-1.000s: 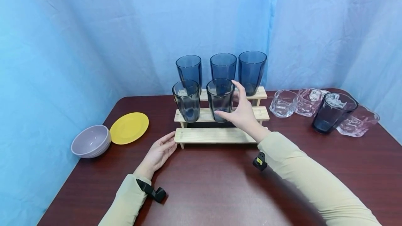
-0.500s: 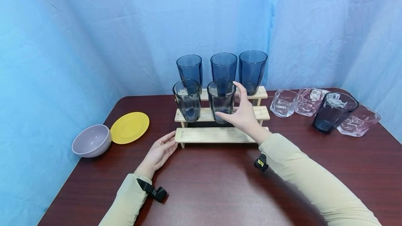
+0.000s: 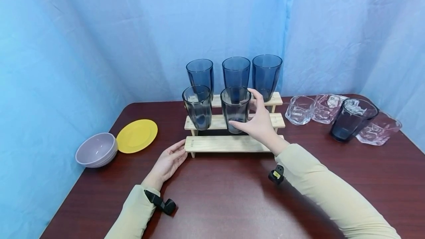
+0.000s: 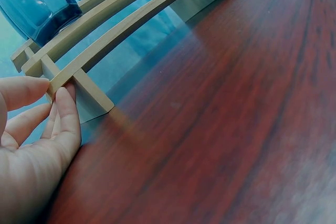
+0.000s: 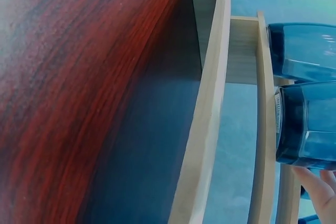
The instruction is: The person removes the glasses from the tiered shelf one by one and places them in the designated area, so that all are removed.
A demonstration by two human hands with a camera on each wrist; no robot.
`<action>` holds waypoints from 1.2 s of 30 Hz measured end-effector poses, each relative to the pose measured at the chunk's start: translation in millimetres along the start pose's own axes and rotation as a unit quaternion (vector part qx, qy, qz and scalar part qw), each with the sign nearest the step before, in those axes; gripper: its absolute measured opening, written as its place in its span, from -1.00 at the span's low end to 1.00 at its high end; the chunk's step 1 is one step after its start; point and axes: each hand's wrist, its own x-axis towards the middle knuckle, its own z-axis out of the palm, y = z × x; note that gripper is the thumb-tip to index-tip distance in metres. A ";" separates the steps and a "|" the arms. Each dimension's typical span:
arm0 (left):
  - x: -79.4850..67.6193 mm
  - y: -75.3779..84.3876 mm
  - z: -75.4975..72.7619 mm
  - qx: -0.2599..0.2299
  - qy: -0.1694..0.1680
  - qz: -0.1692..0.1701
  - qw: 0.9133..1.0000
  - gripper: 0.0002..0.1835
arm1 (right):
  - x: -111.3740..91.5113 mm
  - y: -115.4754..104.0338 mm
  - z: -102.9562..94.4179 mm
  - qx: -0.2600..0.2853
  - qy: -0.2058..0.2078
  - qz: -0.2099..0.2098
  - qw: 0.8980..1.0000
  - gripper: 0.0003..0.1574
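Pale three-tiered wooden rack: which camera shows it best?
Head view: all three tiers of the rack show, partly covered. Both wrist views crop it: the left shows the end the left hand grips, the right shows boards lengthwise.

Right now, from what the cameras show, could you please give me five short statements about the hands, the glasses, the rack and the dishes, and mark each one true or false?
1. The right hand holds a dark glass. True.
2. The left hand also holds a glass. False: it grips the end of the lowest shelf of the wooden rack.
3. Three blue glasses stand on the top shelf. True.
4. A clear glass is on the table, to the right of the rack. True.
5. The yellow plate lies to the right of the rack. False: it lies to the left, near the purple bowl.
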 end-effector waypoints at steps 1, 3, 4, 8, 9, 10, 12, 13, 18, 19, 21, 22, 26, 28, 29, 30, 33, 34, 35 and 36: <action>-0.1 -0.2 -0.1 0.001 0.000 0.000 1.000 -0.40 | -0.7 0.2 -0.3 0.000 0.002 -0.003 1.000 0.30; -0.2 -0.5 -0.1 -0.001 0.001 0.001 1.000 -0.40 | -2.2 0.5 -1.1 0.000 0.006 -0.005 1.000 0.30; -0.2 -0.7 -0.2 -0.001 0.000 0.001 1.000 -0.40 | -2.9 0.5 -1.5 -0.001 0.007 -0.006 1.000 0.30; -0.1 -0.7 -0.5 -0.001 -0.002 0.002 1.000 -0.40 | -5.0 -0.2 -3.5 -0.002 0.012 -0.012 1.000 0.31; -0.1 -0.7 -0.5 -0.002 -0.002 0.002 1.000 -0.39 | -5.5 -0.9 -4.6 -0.001 0.013 -0.014 1.000 0.30; 0.1 -0.7 -0.6 -0.002 -0.001 0.001 1.000 -0.39 | -6.1 -1.5 -5.8 0.001 0.014 -0.018 1.000 0.30; 0.2 -0.8 -0.6 -0.004 0.000 0.000 1.000 -0.40 | -7.5 -3.0 -8.9 0.004 0.016 -0.029 0.999 0.30; 0.3 -0.9 -0.5 -0.004 0.000 0.000 1.000 -0.40 | -8.4 -3.5 -10.9 0.005 0.018 -0.035 0.999 0.30; 0.3 -0.5 0.3 -0.006 0.001 0.001 1.000 -0.40 | -12.1 -3.1 -21.9 0.007 0.027 -0.055 0.998 0.30; 0.3 -0.3 0.4 -0.006 0.001 0.001 1.000 -0.40 | -12.8 -2.7 -24.6 0.003 0.029 -0.057 0.998 0.31; 0.3 -0.1 0.2 -0.005 0.002 -0.001 1.000 -0.40 | -14.2 -2.2 -30.2 -0.005 0.032 -0.067 0.997 0.32; 0.5 -0.1 0.2 -0.003 0.003 -0.001 1.000 -0.40 | -14.8 -1.7 -33.2 -0.011 0.033 -0.074 0.997 0.32; 0.9 -0.3 0.0 0.000 0.006 -0.003 1.000 -0.40 | -19.1 1.7 -44.4 -0.027 0.038 -0.097 0.994 0.33; 1.0 -0.3 0.3 0.000 0.008 -0.003 1.000 -0.40 | -21.8 3.9 -49.7 -0.024 0.037 -0.100 0.994 0.34; 1.0 -0.2 0.4 0.000 0.008 -0.003 1.000 -0.40 | -23.4 4.9 -52.3 -0.020 0.037 -0.100 0.994 0.34; 1.0 -0.1 0.5 0.001 0.008 -0.003 1.000 -0.40 | -25.0 5.8 -55.1 -0.022 0.038 -0.101 0.994 0.35; 1.1 -0.3 0.6 0.000 0.009 -0.002 1.000 -0.40 | -30.1 7.5 -63.1 -0.017 0.040 -0.097 0.994 0.36; 1.2 -0.3 0.5 0.001 0.009 -0.002 1.000 -0.40 | -31.9 8.1 -65.9 -0.026 0.043 -0.097 0.994 0.37; 1.2 -0.4 0.5 0.001 0.010 -0.003 1.000 -0.40 | -34.0 8.8 -68.7 -0.031 0.046 -0.097 0.994 0.37; 1.4 -0.5 0.4 0.001 0.010 -0.002 1.000 -0.40 | -36.1 9.6 -71.7 -0.042 0.049 -0.098 0.993 0.38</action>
